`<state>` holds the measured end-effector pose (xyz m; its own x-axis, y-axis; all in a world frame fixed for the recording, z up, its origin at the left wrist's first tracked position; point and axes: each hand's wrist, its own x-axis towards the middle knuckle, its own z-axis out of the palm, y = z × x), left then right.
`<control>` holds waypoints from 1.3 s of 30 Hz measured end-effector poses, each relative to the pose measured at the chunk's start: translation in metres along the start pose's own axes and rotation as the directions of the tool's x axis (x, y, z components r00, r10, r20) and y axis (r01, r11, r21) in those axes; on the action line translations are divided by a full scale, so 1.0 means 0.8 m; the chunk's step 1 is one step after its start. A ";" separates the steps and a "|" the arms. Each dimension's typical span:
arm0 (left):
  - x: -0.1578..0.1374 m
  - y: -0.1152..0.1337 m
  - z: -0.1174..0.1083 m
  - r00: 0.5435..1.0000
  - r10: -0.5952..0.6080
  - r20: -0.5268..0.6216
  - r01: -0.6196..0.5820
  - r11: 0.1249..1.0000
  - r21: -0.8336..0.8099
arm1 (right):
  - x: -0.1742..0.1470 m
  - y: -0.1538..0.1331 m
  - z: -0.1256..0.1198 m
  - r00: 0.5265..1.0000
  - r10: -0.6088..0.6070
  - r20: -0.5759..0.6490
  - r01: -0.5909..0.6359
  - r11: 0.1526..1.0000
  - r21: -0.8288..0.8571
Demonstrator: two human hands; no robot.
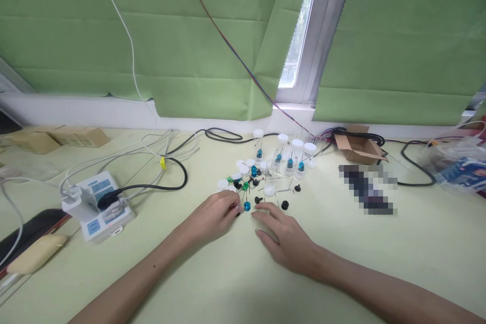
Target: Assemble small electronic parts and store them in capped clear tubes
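My left hand (220, 211) is closed in a pinch at the near left of a pile of small parts. A bit of something dark shows at its fingertips, too small to name. My right hand (283, 235) rests with its fingers apart, the tips close to a small blue metal part (247, 206) and a black knob-like part (258, 200). Behind the hands lie a green part (245, 186), thin metal rods (281, 191) and white round caps (223, 184). An open clear tube (270, 179) stands there. Several capped clear tubes (297, 154) hold blue parts.
A white power strip (125, 218) with plugs and cables is on the left. Brown boxes (78, 135) sit at the back left. An open cardboard box (357, 149) and black cable (421, 183) lie at the back right, near a plastic bag (461, 169).
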<state>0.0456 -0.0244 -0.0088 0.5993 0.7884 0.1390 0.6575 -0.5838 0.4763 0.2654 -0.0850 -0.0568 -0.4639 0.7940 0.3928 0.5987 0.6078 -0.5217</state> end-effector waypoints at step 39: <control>0.003 -0.003 0.022 0.980 -0.132 0.149 0.188 0.861 -0.473 | 0.003 -0.008 -0.010 0.995 -0.015 0.101 0.015 1.000 -0.001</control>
<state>0.0538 -0.0244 -0.0252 0.5688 0.8206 -0.0564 0.4628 -0.2626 0.8467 0.2652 -0.0868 -0.0465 -0.5367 0.7799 0.3221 0.5920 0.6200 -0.5148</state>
